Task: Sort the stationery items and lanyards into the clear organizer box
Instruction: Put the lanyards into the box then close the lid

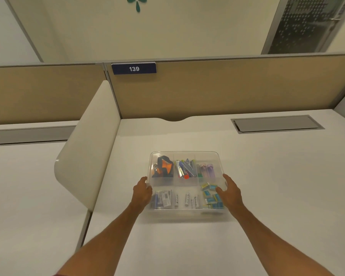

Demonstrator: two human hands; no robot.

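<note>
The clear organizer box (pixel 184 153) sits mid-desk, split into several compartments. An orange and black lanyard (pixel 163 167) fills the far left one, pens and clips (pixel 185 168) the far middle, purple and green items (pixel 206 170) the far right. White tubes (pixel 187 200) and packets (pixel 163 199) lie in the near compartments, and small blue and yellow boxes (pixel 210 196) at the near right. My left hand (pixel 142 191) grips the box's left wall. My right hand (pixel 228 191) grips its right wall, thumb over the rim.
The white desk (pixel 267 186) runs to a tan partition (pixel 227 86) bearing a "139" plate (pixel 133 68). A white rounded divider (pixel 88 152) stands just left of the box. A grey cable hatch (pixel 277 124) is set in the desk at the back right.
</note>
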